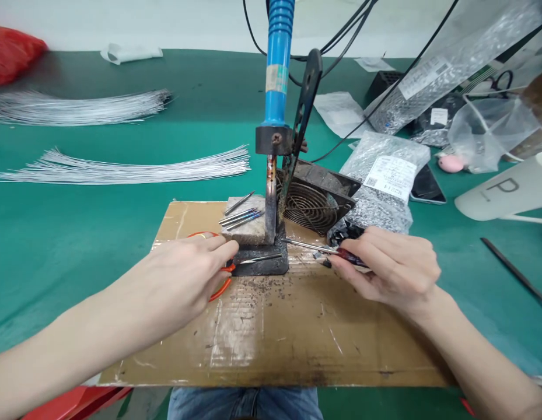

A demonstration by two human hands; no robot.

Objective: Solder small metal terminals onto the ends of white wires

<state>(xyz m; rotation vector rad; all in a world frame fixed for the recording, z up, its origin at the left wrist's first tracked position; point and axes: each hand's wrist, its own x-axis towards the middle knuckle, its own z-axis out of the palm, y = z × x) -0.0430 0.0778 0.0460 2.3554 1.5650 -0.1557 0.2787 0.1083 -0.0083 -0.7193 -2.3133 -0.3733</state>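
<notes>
My left hand (196, 265) is closed over the orange-handled scissors (223, 287), whose blades point right across the black base plate (275, 267). Much of the scissors' handles is hidden under the fingers. In my right hand (393, 268) is a screwdriver (314, 246) with a dark red handle, its metal shaft pointing left toward the base plate. Between the hands, a blue-handled soldering iron (278, 64) is clamped upright in a black stand. Beside its lower end sits a pale block (247, 234) with several thin metal rods (241, 219) on top.
A small black fan (317, 204) leans behind the stand. Cardboard (297, 338) with dark crumbs covers the front of the green table. Two bundles of white wires (135, 172) lie left. Bubble-wrapped packages (384, 149), a phone (428, 185) and a white cup (507, 189) are at right.
</notes>
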